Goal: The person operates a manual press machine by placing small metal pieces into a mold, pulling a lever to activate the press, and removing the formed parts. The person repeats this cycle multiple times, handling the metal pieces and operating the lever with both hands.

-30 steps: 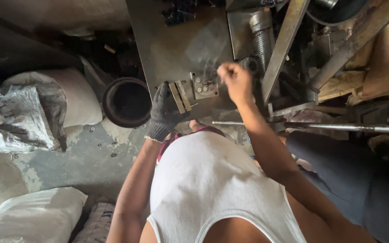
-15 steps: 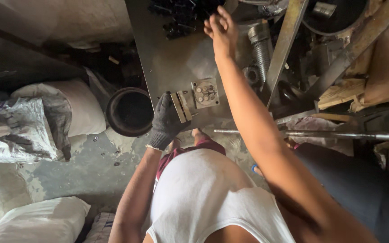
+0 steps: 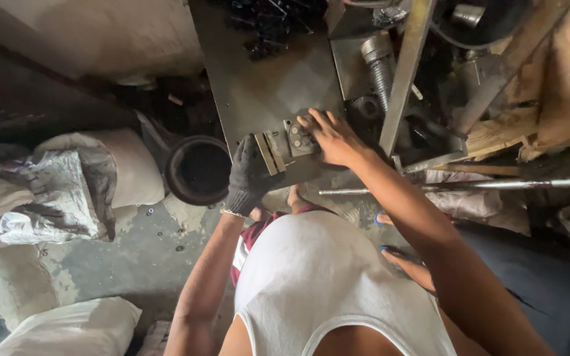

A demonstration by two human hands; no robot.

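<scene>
Down in the head view, the only one, note the bolted metal block [image 3: 298, 138] sitting near the front edge of the grey steel plate [image 3: 265, 86], with two flat metal strips [image 3: 268, 153] standing on edge just beside it on the left. Find the right hand [image 3: 331, 137] bare, laid over the block with fingers spread and nothing clasped — an open, pressing touch rather than a hold. Find the left hand [image 3: 249, 178] in a dark knit glove, curled at the plate's front edge and touching the near ends of the strips; cannot tell whether clenched on them or merely braced against them, the fingertips being hidden by the glove's own bulk. To do this well, judging from the layout: press straight down through the right palm, not the fingertips, to stop the block twisting on the plate. Brace the gloved hand square against the strips, holding them flush with the block's side. Mind the bare fingers near the bolt heads and the slot between strips and block — a likely pinch spot. Watch also the slanting angle-iron bar [image 3: 404, 72] just right of the wrist, and the long steel rod [image 3: 470, 186] lying across below the forearm; avoid knocking either with the elbow. Leave alone the black round pot [image 3: 199, 170] beside the glove and the ribbed metal hose [image 3: 380, 66] behind the block.
</scene>
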